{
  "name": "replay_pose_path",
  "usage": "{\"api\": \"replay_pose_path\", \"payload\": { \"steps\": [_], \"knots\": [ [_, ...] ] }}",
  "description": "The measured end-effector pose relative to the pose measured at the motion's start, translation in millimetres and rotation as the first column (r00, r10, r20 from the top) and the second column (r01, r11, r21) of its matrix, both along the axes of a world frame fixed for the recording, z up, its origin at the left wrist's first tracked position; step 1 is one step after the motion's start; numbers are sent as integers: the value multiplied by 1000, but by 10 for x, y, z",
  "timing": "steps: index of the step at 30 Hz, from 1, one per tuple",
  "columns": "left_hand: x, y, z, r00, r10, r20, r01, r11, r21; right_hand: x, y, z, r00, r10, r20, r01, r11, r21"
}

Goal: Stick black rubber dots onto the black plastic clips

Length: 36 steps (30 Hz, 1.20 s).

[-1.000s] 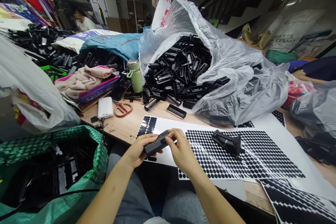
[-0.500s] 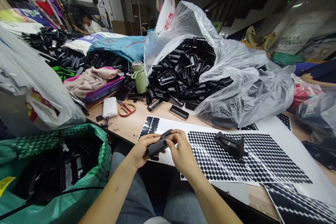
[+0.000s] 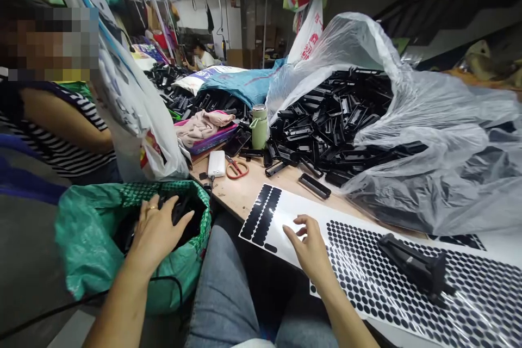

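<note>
My left hand [image 3: 157, 228] is over the mouth of the green bag [image 3: 73, 228], its fingers spread with nothing visibly gripped. Black plastic parts [image 3: 190, 211] lie inside that bag, partly hidden behind the hand. Over the white sticker sheet [image 3: 291, 204] hovers my right hand [image 3: 310, 247], with thumb and curled fingers apart and nothing seen between them. To its left, oblong black stickers [image 3: 261, 215] stand in two columns on the sheet. Rows of round black stickers [image 3: 354, 272] fill the part to the right. A black stand-like device [image 3: 411, 266] rests on those round stickers.
Behind the sheet, a large clear plastic bag [image 3: 444, 174] spills black plastic parts [image 3: 334, 119]. Left along the table stand a green bottle [image 3: 259, 130], red-handled scissors [image 3: 237, 169] and a white power bank [image 3: 216, 163]. A person in a striped top [image 3: 61, 125] sits at far left.
The ribbed black part is out of both hands. My left hand has moved left to the green bag; my right has opened over the sheet. The view has turned left.
</note>
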<state>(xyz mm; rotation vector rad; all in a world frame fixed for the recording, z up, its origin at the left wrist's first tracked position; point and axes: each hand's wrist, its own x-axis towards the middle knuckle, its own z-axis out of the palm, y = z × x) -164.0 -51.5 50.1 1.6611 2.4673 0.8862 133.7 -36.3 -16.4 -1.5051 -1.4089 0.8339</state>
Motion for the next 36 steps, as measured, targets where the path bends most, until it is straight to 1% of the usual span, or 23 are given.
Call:
{"api": "replay_pose_path", "payload": {
  "steps": [1,2,3,5,6,7,9,10,11,13,14,16,19,21,22,23,25,26,27,29,32,34,36],
  "knots": [
    [37,76,-33,997,-7,-76,7,1000,10,19,-19,-17,1000,12,-1,-12,1000,-16],
    [149,202,-76,992,-52,-113,56,998,32,42,-40,-32,1000,20,-1,-20,999,-31],
    [328,372,-125,983,-141,-116,148,988,50,69,-63,-45,1000,24,-1,-24,999,-44],
    [821,807,-232,927,-375,-23,376,924,69,142,-112,-64,1000,16,0,-15,998,-56],
    [1092,1047,-285,886,-461,56,457,887,68,188,-138,-69,1000,6,2,-6,998,-59],
    [1349,1284,-336,846,-514,145,514,857,36,237,-164,-71,1000,-5,7,6,998,-64],
    [1754,1702,-434,826,-524,208,531,847,29,321,-210,-70,999,-28,27,30,996,-82],
    [1879,1866,-481,824,-513,241,524,851,21,343,-227,-71,999,-30,41,34,995,-92],
    [1950,1994,-526,826,-495,268,511,860,14,343,-238,-75,998,-22,53,27,995,-100],
    [1948,2133,-605,828,-455,327,480,877,4,267,-231,-101,997,23,75,-15,995,-101],
    [1893,2145,-636,827,-435,356,463,886,6,195,-210,-125,995,49,87,-41,995,-93],
    [1732,2060,-675,818,-399,415,429,903,23,20,-129,-184,990,69,123,-63,997,-54],
    [1489,1722,-691,773,-359,523,398,917,41,-131,94,-253,977,11,211,-14,1000,11],
    [1381,1441,-685,692,-338,638,408,912,40,-36,287,-262,961,-14,275,16,1000,-4],
    [1348,1311,-680,616,-316,722,422,906,37,76,384,-257,948,-23,317,36,999,-33],
    [1331,1197,-673,488,-260,833,433,901,28,223,472,-247,931,-36,363,65,996,-67],
    [1349,1031,-663,262,-123,957,487,873,-21,563,606,-228,881,-90,465,164,979,-122],
    [1384,977,-661,179,-53,982,519,854,-49,725,649,-224,859,-113,500,209,968,-142],
    [1434,938,-662,135,-1,991,552,830,-74,865,676,-227,845,-120,520,236,958,-161],
    [1560,891,-672,101,64,993,610,784,-112,1050,698,-250,847,-95,523,230,953,-199],
    [1720,862,-694,103,94,990,686,714,-139,1116,699,-302,861,-28,508,171,956,-238],
    [1757,865,-696,98,109,989,706,693,-147,1100,700,-329,865,-1,501,148,956,-254],
    [1738,884,-679,88,136,987,701,695,-158,1096,705,-348,871,22,490,129,954,-271]
  ]
}}
